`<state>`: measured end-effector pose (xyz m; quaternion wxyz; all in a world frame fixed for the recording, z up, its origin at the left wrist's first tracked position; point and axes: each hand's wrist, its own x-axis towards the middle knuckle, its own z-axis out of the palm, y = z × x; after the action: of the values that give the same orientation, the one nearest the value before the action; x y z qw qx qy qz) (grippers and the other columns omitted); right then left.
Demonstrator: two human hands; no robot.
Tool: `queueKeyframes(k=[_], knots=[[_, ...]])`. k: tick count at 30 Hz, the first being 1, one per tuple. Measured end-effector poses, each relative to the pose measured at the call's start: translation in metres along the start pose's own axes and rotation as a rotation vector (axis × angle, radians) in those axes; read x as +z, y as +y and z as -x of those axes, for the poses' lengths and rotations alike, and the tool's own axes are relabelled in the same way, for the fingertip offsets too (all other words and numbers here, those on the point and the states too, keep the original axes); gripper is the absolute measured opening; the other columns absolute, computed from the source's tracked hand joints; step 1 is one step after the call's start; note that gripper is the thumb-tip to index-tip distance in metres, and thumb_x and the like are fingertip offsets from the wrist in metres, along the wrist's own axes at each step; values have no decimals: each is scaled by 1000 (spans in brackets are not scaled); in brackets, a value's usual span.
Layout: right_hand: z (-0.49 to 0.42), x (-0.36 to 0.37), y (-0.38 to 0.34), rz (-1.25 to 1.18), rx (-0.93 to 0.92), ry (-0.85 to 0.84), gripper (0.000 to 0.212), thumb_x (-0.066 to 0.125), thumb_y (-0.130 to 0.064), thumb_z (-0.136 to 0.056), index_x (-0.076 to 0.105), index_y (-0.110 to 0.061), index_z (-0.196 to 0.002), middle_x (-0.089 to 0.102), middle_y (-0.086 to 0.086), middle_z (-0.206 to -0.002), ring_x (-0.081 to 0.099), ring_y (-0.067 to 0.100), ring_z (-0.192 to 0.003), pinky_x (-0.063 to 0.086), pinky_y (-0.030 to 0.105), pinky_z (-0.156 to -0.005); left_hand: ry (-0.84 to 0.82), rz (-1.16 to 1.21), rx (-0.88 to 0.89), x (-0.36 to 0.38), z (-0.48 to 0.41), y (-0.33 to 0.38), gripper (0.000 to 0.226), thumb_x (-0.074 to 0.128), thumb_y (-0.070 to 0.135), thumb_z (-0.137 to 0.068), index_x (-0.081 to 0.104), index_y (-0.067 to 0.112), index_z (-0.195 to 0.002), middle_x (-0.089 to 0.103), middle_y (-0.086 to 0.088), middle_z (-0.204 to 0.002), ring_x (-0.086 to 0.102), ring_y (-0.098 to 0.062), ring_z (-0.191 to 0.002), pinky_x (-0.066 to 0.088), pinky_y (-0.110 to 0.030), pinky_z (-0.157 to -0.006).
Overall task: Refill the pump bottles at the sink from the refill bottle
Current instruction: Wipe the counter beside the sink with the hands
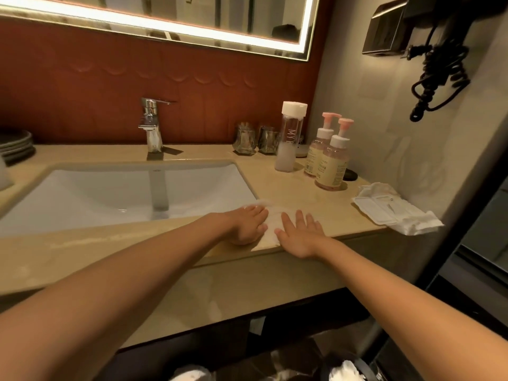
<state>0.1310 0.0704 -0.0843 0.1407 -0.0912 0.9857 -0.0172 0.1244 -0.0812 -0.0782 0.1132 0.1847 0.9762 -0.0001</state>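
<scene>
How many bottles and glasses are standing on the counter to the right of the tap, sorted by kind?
Clear pump bottles with pink pump heads: 2
Tall clear refill bottle with a white cap: 1
Faceted drinking glasses: 2
Total: 5
</scene>
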Motion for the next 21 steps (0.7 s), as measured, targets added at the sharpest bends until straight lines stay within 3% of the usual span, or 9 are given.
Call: queueKeyframes(k=[21], knots=[[49,36,-220,39,-288,50,61,8,-46,-99,-11,-18,-150,-20,16,-154,-19,37,-141,-11,47,-114,30,76,-321,43,189,-138,52,13,32,-103,-2,12,-149,-9,-7,-157,-8,-19,-144,-4,-29,-114]])
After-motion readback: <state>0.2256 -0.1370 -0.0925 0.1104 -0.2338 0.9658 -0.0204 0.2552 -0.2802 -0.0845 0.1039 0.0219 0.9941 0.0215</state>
